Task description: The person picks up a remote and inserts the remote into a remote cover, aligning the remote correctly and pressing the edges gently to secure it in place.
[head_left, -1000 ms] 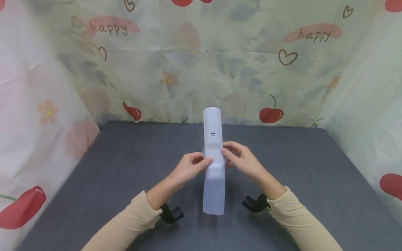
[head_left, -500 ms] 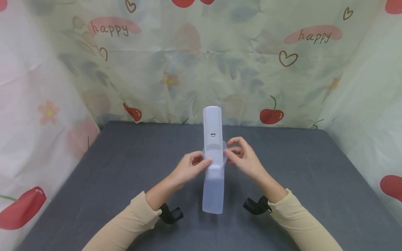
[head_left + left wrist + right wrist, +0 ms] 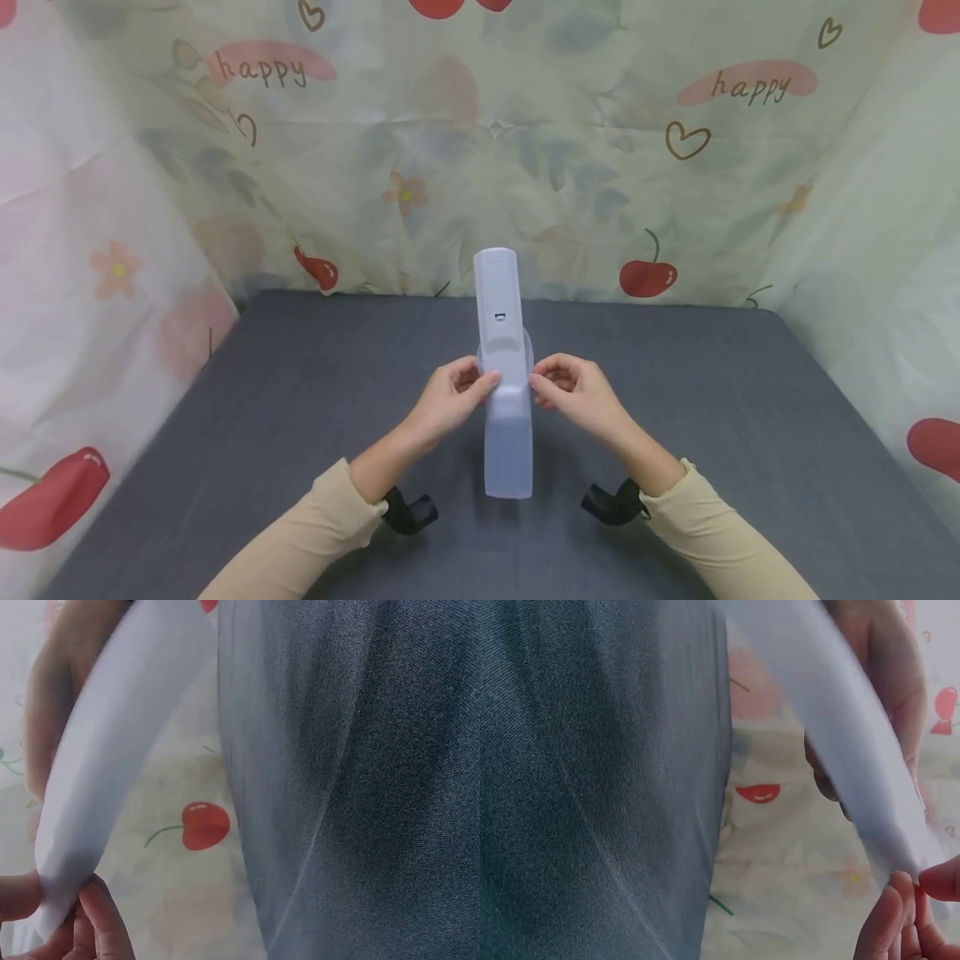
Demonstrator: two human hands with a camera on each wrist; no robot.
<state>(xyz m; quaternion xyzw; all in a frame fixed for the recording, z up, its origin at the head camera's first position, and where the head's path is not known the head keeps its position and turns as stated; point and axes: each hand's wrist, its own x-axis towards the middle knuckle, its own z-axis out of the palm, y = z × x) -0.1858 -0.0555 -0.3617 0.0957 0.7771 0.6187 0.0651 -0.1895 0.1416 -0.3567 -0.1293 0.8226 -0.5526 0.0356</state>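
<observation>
A long white plastic device (image 3: 501,342), narrow toward the head camera, stands tilted over the middle of the table. A small dark slot marks its upper part; its lower part looks bluish, and a rounded translucent edge shows behind it. My left hand (image 3: 448,402) grips its left side, thumb on the near face, fingers partly hidden behind. On the opposite side my right hand (image 3: 581,392) pinches the edge between thumb and fingertips. Both wrist views show the smooth white side of the device (image 3: 112,742), with fingertips (image 3: 900,889) at its edge. Its exact kind cannot be made out.
A dark grey cloth covers the table (image 3: 337,333). Patterned curtains (image 3: 480,167) with cherries and hearts hang behind and at both sides. Black curved mounts (image 3: 408,512) stick out from the wrists, close to the table.
The device has shifted slightly left and up, its top leaning a little left. My right fingers moved away from its side, then came back lower on the edge. The left hand keeps its grip.
</observation>
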